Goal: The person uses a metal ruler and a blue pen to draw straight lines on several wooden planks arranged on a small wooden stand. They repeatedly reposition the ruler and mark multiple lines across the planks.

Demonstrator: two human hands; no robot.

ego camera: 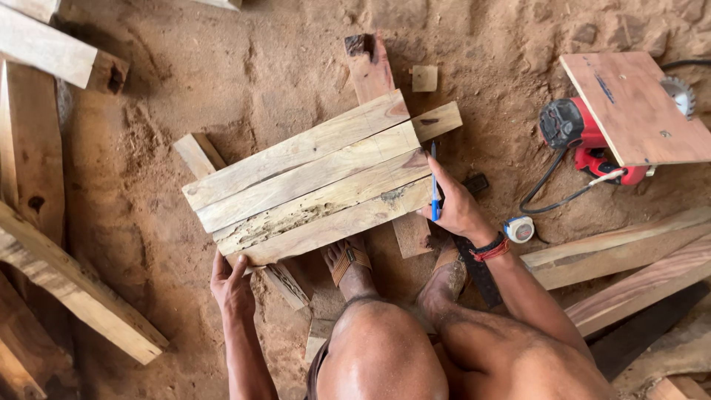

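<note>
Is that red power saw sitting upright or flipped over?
Flipped over: the red circular saw lies under its plywood base plate, with the toothed blade poking up through it.
</note>
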